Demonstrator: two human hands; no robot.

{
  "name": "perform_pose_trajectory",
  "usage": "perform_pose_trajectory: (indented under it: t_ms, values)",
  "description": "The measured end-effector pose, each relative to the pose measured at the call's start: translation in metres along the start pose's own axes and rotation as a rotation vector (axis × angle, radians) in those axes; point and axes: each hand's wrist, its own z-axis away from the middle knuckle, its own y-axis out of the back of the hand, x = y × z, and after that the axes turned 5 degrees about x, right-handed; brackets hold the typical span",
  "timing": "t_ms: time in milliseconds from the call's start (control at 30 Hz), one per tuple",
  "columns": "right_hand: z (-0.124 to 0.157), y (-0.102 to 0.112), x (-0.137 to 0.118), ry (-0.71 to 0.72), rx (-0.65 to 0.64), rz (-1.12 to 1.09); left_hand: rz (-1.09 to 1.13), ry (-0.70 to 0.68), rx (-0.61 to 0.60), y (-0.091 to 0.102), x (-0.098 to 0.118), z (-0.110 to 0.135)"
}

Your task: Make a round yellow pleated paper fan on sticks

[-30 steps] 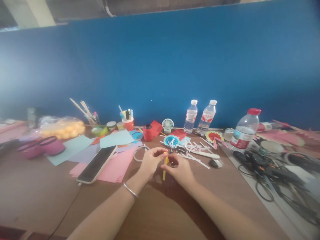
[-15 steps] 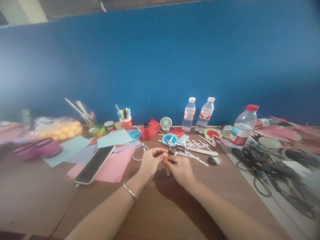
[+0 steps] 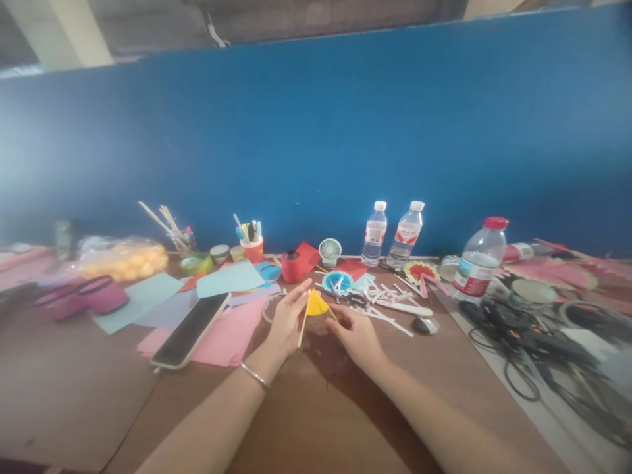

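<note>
Hands (image 3: 320, 326) around yellow paper fan (image 3: 314, 307)

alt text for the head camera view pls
Two bare hands, left hand and right hand, spread a small yellow pleated paper fan between them over a cluttered brown craft table. Coloured paper sheets, a phone, white paper strips and water bottles lie behind.

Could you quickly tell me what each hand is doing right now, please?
Left hand: fingers extended, holding the yellow paper fan.
Right hand: pinching the fan's other edge.

craft room | coloured paper (image 3: 224, 277) | pen cup (image 3: 253, 248) | paper strips (image 3: 382, 304)
</note>
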Motion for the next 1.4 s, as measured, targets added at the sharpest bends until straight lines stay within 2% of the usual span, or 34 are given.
perform_pose_trajectory:
  t_ms: [233,333,533,733,867,1067,1233,1400]
  values:
    - [-0.009,0.011,0.006,-0.068,0.162,-0.072,-0.064,0.167,-0.037,0.014,0.013,-0.01]
    - [-0.015,0.015,0.013,-0.142,0.218,-0.17,-0.125,0.166,-0.033,0.02,0.018,-0.016]
    - [-0.023,0.015,0.025,-0.276,0.247,-0.458,-0.375,-0.101,0.015,0.027,0.019,-0.021]
    - [-0.026,0.017,0.023,-0.353,0.263,-0.657,-0.813,-0.527,0.219,0.03,0.02,-0.019]
    - [-0.026,0.019,0.021,-0.384,0.274,-0.751,-1.034,-0.654,0.167,0.027,0.014,-0.015]
    - [-0.027,0.02,0.023,-0.409,0.288,-0.875,-1.114,-0.619,0.134,0.032,0.009,-0.018]
    - [-0.028,0.02,0.025,-0.443,0.273,-0.952,-1.047,-0.503,0.108,0.035,0.01,-0.02]
    - [-0.026,0.017,0.021,-0.471,0.206,-0.949,-0.919,-0.34,0.102,0.027,0.005,-0.018]
